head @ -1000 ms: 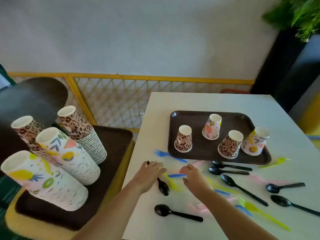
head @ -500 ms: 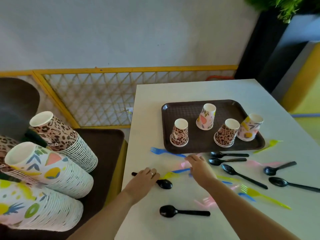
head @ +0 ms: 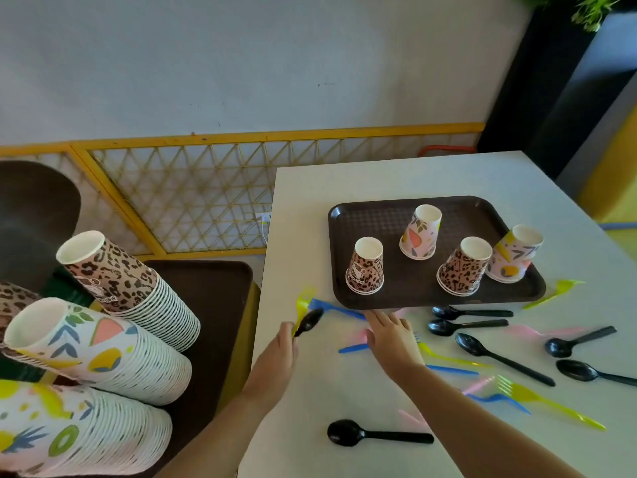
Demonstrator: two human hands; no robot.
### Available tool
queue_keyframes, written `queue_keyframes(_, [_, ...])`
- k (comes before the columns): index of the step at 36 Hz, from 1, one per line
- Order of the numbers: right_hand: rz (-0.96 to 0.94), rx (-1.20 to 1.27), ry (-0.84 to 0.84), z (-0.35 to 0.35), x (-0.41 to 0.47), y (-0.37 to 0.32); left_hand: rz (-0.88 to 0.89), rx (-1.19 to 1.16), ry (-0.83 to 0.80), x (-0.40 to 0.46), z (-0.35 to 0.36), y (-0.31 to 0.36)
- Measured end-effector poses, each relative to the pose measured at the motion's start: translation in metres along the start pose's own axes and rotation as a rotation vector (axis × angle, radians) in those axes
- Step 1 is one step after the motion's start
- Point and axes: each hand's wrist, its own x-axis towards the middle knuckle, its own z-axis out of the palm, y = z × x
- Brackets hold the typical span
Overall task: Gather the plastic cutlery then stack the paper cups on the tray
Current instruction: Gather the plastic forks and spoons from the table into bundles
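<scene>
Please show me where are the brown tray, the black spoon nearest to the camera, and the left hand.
brown tray (head: 348, 215): head view, on its bare far-left corner.
black spoon nearest to the camera (head: 344, 432): head view, on its bowl.
left hand (head: 281, 353): head view, on the back of the hand.

Bright even daylight, soft shadows, wide-angle edge distortion, slight blur
</scene>
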Motion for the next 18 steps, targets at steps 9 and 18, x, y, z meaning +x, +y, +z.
queue_keyframes(9, [-0.104, -0.012, -0.011, 0.005, 0.017, -0.013, -0.53, -0.631, 0.053, 0.022, 0.025, 0.012])
queue_keyframes(18, [-0.106, 0.094, -0.005, 0.012, 0.031, -0.02, -0.734, -0.739, 0.097, 0.045, 0.024, 0.016])
